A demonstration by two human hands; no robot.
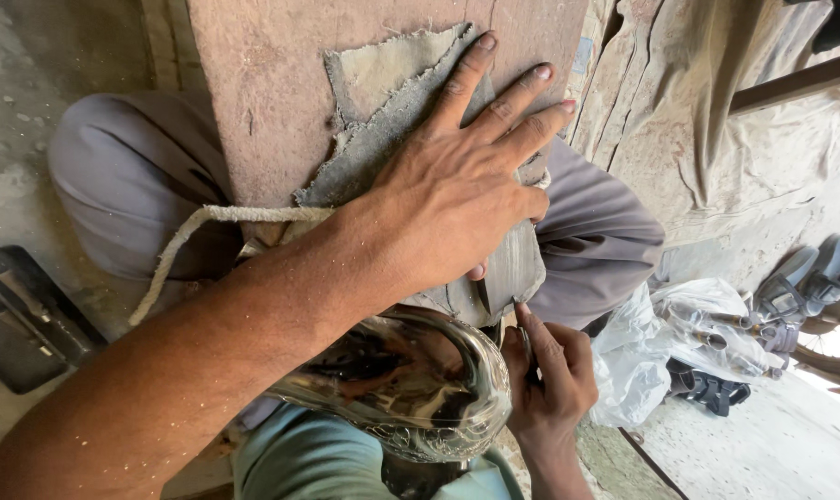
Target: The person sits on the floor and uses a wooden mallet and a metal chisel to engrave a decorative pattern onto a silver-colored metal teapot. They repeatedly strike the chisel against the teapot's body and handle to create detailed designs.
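Left hand lies flat, fingers spread, pinning a grey cloth on the wooden board. Right hand pinches a thin tool at the cloth's lower edge. A shiny metal piece blocks the lap; rope left, plastic bag right.

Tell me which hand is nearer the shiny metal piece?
Right. The right hand sits right beside the shiny metal piece, gripping a thin tool. The left hand presses flat on the cloth above it.
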